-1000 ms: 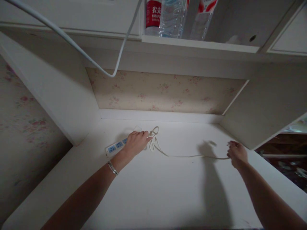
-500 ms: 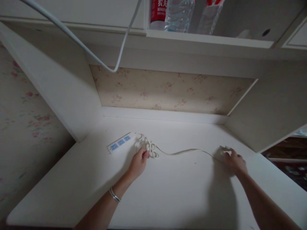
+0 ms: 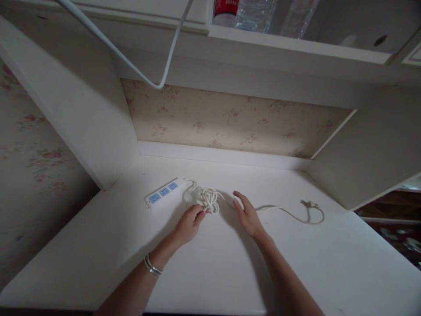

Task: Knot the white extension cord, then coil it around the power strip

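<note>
A white power strip [image 3: 164, 191] with blue sockets lies on the left part of the white desktop [image 3: 210, 263]. From its right end runs a white cord, gathered into a tangled bundle [image 3: 210, 199] of loops. My left hand [image 3: 191, 221] pinches the lower left edge of that bundle, thumb and forefinger together. Right of the bundle, my right hand [image 3: 247, 215] hovers over the cord with thumb and fingers apart, holding nothing. Beyond it the cord stretches right and curls back to the plug [image 3: 309, 204], which rests on the desktop.
A thick pale cable [image 3: 159, 85] hangs in a loop at the upper left. Overhead, a shelf [image 3: 296, 47] holds several plastic bottles [image 3: 255, 15]. White side panels [image 3: 378, 145] flank the desktop, with floral wallpaper [image 3: 230, 118] behind.
My right hand let go of the plug end and moved left, near the bundle. My left hand shifted from beside the strip to the bundle's lower edge. The view tilted slightly down.
</note>
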`<state>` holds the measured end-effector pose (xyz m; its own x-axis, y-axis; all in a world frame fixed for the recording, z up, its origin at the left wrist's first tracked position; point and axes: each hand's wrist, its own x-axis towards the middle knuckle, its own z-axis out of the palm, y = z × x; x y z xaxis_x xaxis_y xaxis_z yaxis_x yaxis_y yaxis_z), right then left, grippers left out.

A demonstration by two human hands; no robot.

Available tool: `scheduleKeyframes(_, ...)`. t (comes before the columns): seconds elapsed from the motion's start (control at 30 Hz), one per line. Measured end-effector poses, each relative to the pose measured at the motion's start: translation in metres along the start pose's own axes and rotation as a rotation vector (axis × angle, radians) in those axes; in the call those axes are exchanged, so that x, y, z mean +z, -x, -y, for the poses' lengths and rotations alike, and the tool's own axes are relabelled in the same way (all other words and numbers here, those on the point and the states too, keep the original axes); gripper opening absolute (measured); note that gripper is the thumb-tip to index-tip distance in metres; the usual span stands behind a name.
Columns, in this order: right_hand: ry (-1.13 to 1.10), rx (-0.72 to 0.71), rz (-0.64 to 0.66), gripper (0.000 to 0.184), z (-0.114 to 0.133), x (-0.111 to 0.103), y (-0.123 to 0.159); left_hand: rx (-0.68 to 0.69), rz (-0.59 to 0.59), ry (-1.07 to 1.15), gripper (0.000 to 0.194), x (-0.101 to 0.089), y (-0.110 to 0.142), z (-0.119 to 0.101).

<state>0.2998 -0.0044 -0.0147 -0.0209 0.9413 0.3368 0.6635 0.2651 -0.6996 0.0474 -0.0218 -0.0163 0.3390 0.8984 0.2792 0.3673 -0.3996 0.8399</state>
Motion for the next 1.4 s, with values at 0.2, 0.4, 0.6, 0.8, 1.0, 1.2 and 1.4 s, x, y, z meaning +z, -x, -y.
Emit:
scheduleKeyframes(0.2,-0.137,-0.111,-0.003,0.035,0.033,0.051,-0.013,0.090,-0.033,-0.095,0.011,-0.007,0.005,-0.002)
scheduleKeyframes(0.4,-0.154,-0.126,-0.062,0.023,0.028,0.036,-0.005,0.046,-0.038,-0.070,0.011,-0.007,-0.002,0.003)
scheduleKeyframes(0.6,-0.157,-0.211,-0.165,0.013,0.038,0.028,-0.001,-0.168,-0.245,0.486,0.015,-0.017,-0.009,0.005)
scheduleKeyframes(0.8,-0.122,-0.314,-0.238,0.007,0.040,0.028,0.003,-0.229,-0.181,0.591,0.027,-0.031,-0.005,-0.011)
scheduleKeyframes(1.0,-0.051,-0.376,-0.250,0.008,0.040,0.032,0.006,-0.091,0.032,0.172,0.036,-0.011,0.000,-0.013)
scheduleKeyframes(1.2,-0.048,-0.395,-0.240,0.010,0.040,0.036,0.005,0.011,0.081,-0.007,0.014,-0.010,0.002,-0.013)
scheduleKeyframes(1.4,-0.064,-0.289,-0.145,0.012,0.039,0.038,0.004,0.012,-0.014,-0.059,0.014,-0.004,0.001,-0.004)
